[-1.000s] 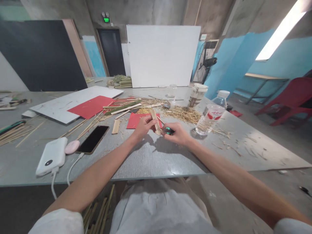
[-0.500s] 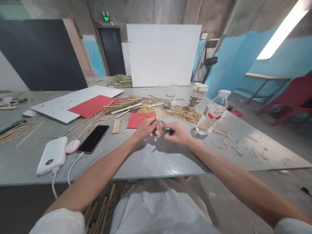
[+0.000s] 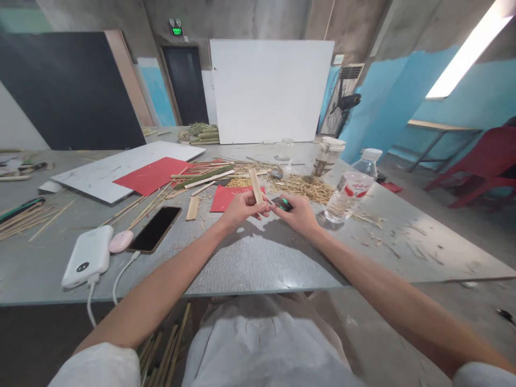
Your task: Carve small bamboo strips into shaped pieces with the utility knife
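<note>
My left hand [image 3: 242, 211] is closed on a pale flat strip of wood or bamboo [image 3: 255, 186], which stands up from the fingers, tilted to the left. My right hand [image 3: 297, 212] grips a dark tool with a green part [image 3: 283, 203], whose tip points at my left fingers near the strip's lower end. Both hands are held just above the grey table [image 3: 258, 263], almost touching. Behind them lies a red sheet [image 3: 221, 199] with yellowish bits on it. A second flat strip [image 3: 192, 208] rests left of that sheet.
Left are a phone [image 3: 156, 229], a white power bank [image 3: 87, 257] with cables and a pink round object [image 3: 121, 242]. Straw [image 3: 310, 188], a water bottle [image 3: 346, 196] and a cup [image 3: 328, 156] stand or lie to the right. Thin sticks [image 3: 209, 174] lie behind.
The strip has tilted to the left in my left hand and sits a little farther left. My right hand has risen slightly, with the tool now above the strip's lower end.
</note>
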Tool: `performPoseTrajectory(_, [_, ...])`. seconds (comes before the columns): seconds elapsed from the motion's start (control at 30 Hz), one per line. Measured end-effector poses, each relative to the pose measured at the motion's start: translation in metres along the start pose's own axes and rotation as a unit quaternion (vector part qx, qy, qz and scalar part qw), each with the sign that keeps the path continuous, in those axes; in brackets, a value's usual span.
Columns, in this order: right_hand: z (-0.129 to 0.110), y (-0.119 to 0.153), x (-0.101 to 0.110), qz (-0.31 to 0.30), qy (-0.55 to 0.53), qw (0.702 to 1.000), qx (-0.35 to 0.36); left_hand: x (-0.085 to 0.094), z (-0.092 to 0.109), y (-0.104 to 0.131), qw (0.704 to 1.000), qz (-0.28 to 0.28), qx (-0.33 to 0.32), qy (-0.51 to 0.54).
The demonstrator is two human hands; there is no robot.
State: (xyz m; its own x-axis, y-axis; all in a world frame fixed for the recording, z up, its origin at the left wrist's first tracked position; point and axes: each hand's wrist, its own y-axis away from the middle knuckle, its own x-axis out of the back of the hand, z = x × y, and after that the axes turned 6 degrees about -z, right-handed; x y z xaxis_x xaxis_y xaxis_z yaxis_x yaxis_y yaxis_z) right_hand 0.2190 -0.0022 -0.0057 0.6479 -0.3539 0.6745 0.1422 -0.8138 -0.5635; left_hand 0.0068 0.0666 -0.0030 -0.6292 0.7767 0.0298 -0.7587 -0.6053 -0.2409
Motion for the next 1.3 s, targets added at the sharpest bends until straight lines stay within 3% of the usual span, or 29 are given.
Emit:
performPoseTrajectory(0.27, [-0.001,0.0,0.001,0.006,0.022,1.0,-0.003,0.0,-0.003,0.0,1.0,0.011,0.001,-0.01])
performPoseTrajectory(0.67, [0.01,0.003,-0.002,0.039,0.099,0.994,-0.026,0.0,-0.011,-0.004,0.997,0.071,0.016,0.035])
performPoseTrajectory(0.93, [0.0,0.004,-0.006,0.008,0.141,0.99,-0.011,0.002,-0.014,-0.003,0.996,0.066,0.051,0.041])
performPoseTrajectory(1.1, [-0.004,0.007,-0.005,-0.01,0.115,0.993,0.019,-0.001,-0.002,0.003,0.994,0.074,0.078,0.012])
performPoseTrajectory(1.3, [-0.007,-0.002,0.01,0.036,0.054,0.998,-0.004,0.002,0.027,0.04,0.989,0.078,0.095,-0.088])
